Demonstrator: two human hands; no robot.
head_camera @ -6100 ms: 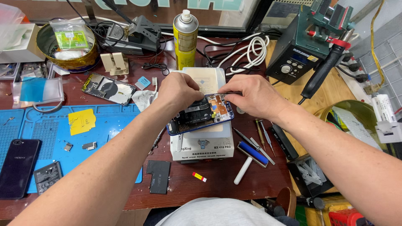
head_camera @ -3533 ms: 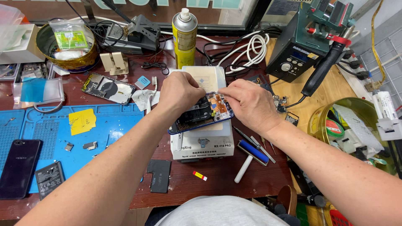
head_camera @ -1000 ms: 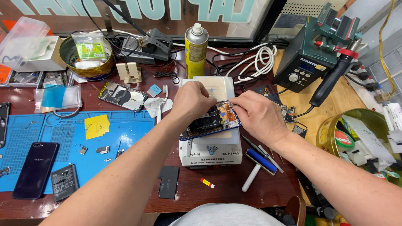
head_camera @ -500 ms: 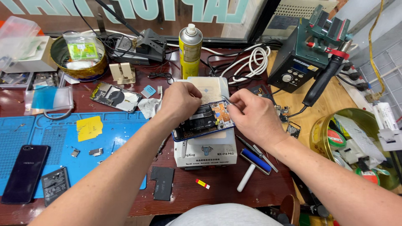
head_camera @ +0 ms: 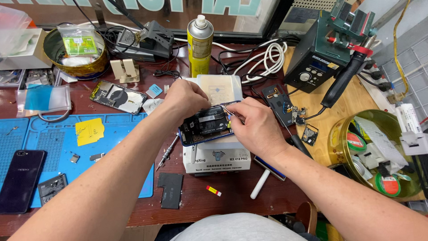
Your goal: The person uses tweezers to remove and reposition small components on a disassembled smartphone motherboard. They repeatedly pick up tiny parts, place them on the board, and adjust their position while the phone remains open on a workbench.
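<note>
An opened phone (head_camera: 206, 127) with its insides showing lies on a white box-shaped machine (head_camera: 217, 158) in the middle of the bench. My left hand (head_camera: 185, 98) grips the phone's far edge from above and holds it steady. My right hand (head_camera: 254, 125) pinches thin metal tweezers (head_camera: 229, 111), whose tips touch the phone's right end. A pale square pad (head_camera: 220, 88) lies just behind the phone on the machine's top.
A blue work mat (head_camera: 53, 147) on the left holds a yellow note, small parts and a dark phone (head_camera: 20, 178). A yellow spray can (head_camera: 199, 42), cables and a soldering station (head_camera: 323, 53) stand behind. A screwdriver (head_camera: 167, 153), black part (head_camera: 170, 190) and white stick (head_camera: 260, 184) lie nearby.
Both hands have stayed on the phone throughout. My right hand has shifted slightly left along the phone's right end with the tweezers. The view has moved a little.
</note>
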